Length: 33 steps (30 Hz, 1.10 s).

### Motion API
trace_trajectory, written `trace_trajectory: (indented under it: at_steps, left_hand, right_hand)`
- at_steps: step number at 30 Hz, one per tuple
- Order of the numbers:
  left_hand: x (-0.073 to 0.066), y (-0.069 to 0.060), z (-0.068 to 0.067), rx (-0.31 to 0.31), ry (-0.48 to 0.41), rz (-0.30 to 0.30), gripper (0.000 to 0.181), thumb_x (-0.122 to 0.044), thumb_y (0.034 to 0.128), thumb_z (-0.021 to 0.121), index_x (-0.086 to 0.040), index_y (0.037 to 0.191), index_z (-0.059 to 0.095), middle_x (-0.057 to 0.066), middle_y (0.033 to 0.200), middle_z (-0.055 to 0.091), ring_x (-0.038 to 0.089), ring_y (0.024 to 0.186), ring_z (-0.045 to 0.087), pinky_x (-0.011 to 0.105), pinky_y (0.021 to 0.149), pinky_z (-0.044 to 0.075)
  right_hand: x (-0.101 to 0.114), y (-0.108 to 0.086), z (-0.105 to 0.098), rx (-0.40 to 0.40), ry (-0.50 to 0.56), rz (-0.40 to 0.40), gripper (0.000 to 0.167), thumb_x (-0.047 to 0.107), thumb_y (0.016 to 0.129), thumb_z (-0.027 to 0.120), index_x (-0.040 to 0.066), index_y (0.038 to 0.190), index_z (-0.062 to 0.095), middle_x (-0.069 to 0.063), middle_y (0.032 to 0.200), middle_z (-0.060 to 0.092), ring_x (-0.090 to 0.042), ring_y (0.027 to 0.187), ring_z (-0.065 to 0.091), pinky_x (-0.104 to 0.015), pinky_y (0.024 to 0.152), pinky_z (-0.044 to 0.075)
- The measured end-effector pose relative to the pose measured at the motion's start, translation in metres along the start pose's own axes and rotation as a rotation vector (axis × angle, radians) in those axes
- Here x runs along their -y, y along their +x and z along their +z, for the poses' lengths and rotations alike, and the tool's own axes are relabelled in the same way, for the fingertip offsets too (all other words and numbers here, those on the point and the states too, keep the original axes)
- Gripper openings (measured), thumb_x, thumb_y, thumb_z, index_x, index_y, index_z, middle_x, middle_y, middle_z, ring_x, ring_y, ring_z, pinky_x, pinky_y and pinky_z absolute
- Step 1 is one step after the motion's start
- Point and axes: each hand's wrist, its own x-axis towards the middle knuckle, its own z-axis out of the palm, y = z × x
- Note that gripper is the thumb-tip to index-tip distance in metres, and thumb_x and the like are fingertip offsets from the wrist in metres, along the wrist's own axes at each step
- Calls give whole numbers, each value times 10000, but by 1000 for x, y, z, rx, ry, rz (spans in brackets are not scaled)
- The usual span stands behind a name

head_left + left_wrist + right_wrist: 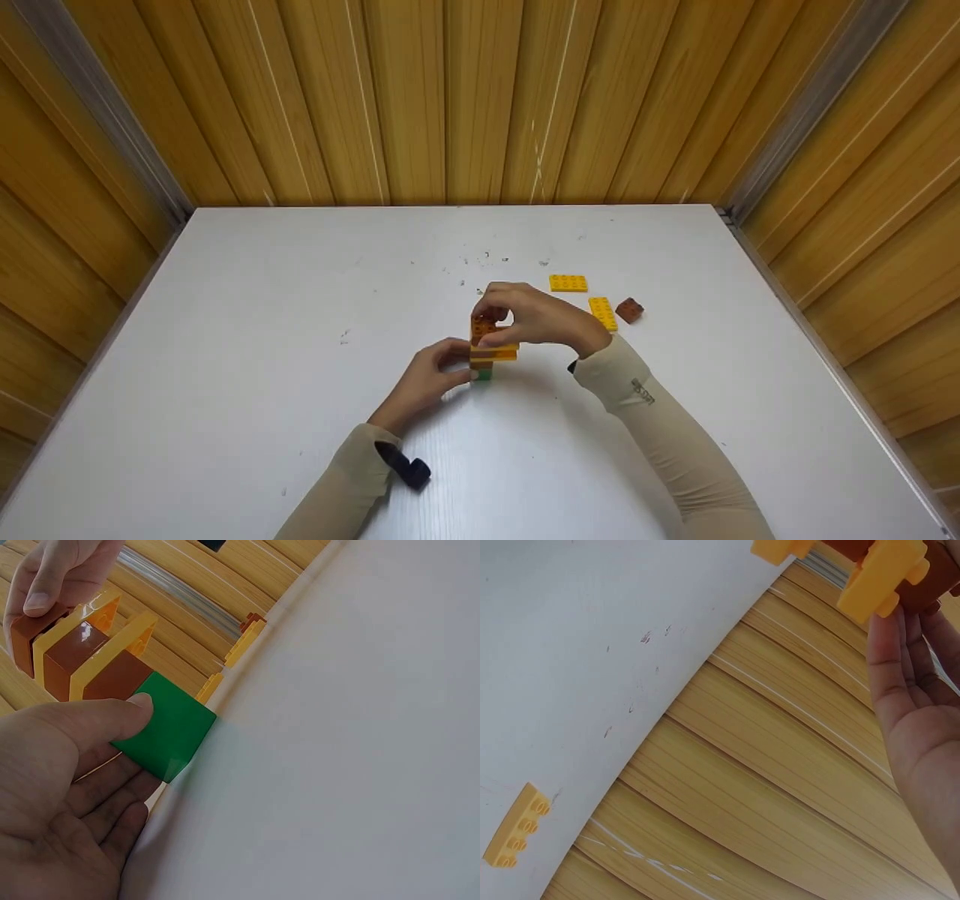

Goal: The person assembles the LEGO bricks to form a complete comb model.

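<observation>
A stack of bricks stands upright on the white table, with a green brick (484, 373) (171, 727) at its base. Above it brown bricks (116, 677) alternate with two flat yellow plates (504, 357) (112, 652) that stick out to one side. My left hand (426, 380) (67, 765) grips the base, its thumb on the green brick. At the top, my right hand (540, 319) (64, 577) (930, 720) pinches the uppermost brown brick (482, 327) (28, 637) between thumb and fingers.
To the right of the stack lie two yellow plates (568, 283) (602, 313) and a loose brown brick (629, 310) on the white table (262, 337). Wood-patterned panels (412, 105) rise behind and at both sides of the table.
</observation>
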Motion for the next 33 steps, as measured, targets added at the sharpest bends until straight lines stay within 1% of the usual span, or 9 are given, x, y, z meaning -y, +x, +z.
trace_trajectory:
  at_steps: [2, 6, 9, 14, 17, 21, 26, 28, 33]
  left_hand:
    - [10, 4, 1, -4, 0, 2, 390, -85, 858, 706, -66, 1233, 598, 118, 1216, 652, 278, 1161, 598, 456, 1047, 429]
    - [14, 5, 1, -10, -6, 4, 387, -139, 855, 721, -98, 1224, 608, 84, 1206, 661, 238, 1148, 608, 435, 1039, 441]
    - [14, 5, 1, -10, -5, -1, 377, -160, 852, 727, -116, 1210, 617, 63, 1191, 668, 221, 1134, 615, 424, 1030, 451]
    - [14, 5, 0, -4, -9, -19, 371, -167, 851, 727, -150, 1206, 621, 27, 1185, 670, 193, 1130, 615, 407, 1034, 450]
    - [14, 5, 0, -3, -18, -14, 371, -160, 853, 723, -148, 1209, 620, 27, 1187, 670, 191, 1130, 615, 401, 1033, 452]
    - [12, 3, 0, -6, -30, 0, 372, -153, 855, 722, -126, 1211, 617, 47, 1187, 669, 202, 1126, 617, 403, 1025, 458]
    - [11, 2, 1, -10, -42, 7, 389, -147, 851, 726, -110, 1221, 611, 72, 1201, 662, 227, 1141, 611, 419, 1038, 445]
    - [10, 2, 1, -9, -44, -3, 399, -155, 849, 729, -115, 1227, 608, 69, 1209, 660, 227, 1148, 609, 420, 1041, 442]
    - [9, 3, 1, -5, -36, -34, 404, -168, 846, 735, -134, 1227, 604, 51, 1210, 662, 206, 1146, 613, 395, 1027, 458]
  right_hand:
    - [0, 0, 0, -3, 7, -1, 306, 251, 832, 754, 71, 1058, 652, -42, 997, 611, -276, 922, 604, -275, 833, 517]
    - [0, 0, 0, 1, 6, 19, 301, 248, 831, 755, 75, 1056, 653, -35, 1001, 612, -228, 923, 603, -278, 846, 522]
    - [1, 1, 1, 6, 6, 43, 301, 256, 832, 754, 86, 1058, 652, -22, 1009, 608, -163, 922, 589, -310, 866, 532]
    - [1, 1, 2, 12, 20, 53, 310, 256, 830, 755, 74, 1055, 642, -38, 1017, 603, -160, 935, 588, -406, 894, 538]
    - [1, 2, 2, 14, 20, 49, 313, 257, 828, 757, 74, 1053, 637, -42, 1021, 603, -162, 937, 590, -417, 895, 537]
    - [1, 2, 2, 18, 15, 57, 313, 259, 825, 760, 81, 1049, 632, -35, 1023, 603, -152, 933, 588, -390, 891, 540]
    - [1, 2, 2, 23, 18, 66, 311, 262, 827, 759, 82, 1042, 625, -32, 1022, 592, -151, 930, 580, -414, 891, 535]
    - [1, 2, 2, 22, 13, 57, 303, 259, 827, 758, 82, 1034, 626, -34, 1019, 592, -148, 925, 583, -382, 881, 538]
    - [1, 3, 2, 21, 4, 32, 290, 248, 825, 760, 75, 1014, 623, -43, 1010, 591, -140, 906, 591, -259, 842, 527]
